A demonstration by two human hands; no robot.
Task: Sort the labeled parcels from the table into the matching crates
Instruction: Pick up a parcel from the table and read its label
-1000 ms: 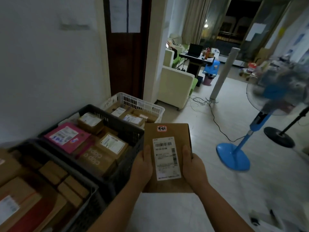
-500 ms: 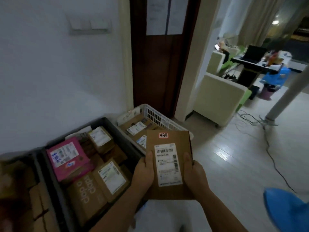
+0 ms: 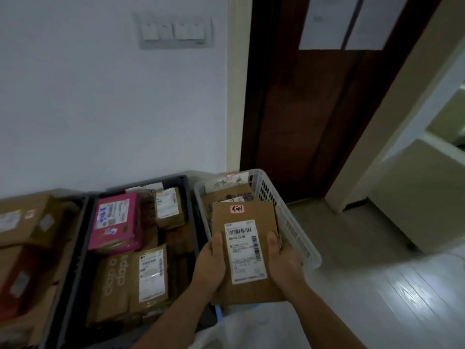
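Now we hold one brown parcel [image 3: 254, 215] in both hands, with its flat face turned up to us. Our left hand [image 3: 210, 268] grips the left long side and our right hand [image 3: 284, 263] grips the right long side. Each thumb lies on the top face, just beside the white shipping label [image 3: 245, 251]; most of the other fingers are hidden under the cardboard. Near the far edge of the parcel there is a small sticker [image 3: 237, 209] with a red border and some handwriting, which we cannot read.

The parcel is above the near part of the white crate [image 3: 294, 230], and it covers most of what lies inside. Whether it touches the boxes under it, we cannot tell. At the far end of this crate some brown cardboard with purple letters shows.

Just to the left stands a dark crate [image 3: 190, 197], full of parcels: a pink one [image 3: 115, 220], a brown one printed "clap o claps" [image 3: 113, 285], and others with white labels. Further left, more brown boxes [image 3: 25, 222] lie in another dark crate. Behind the crates are a white wall with light switches [image 3: 175, 31] and a dark wooden door [image 3: 302, 109].
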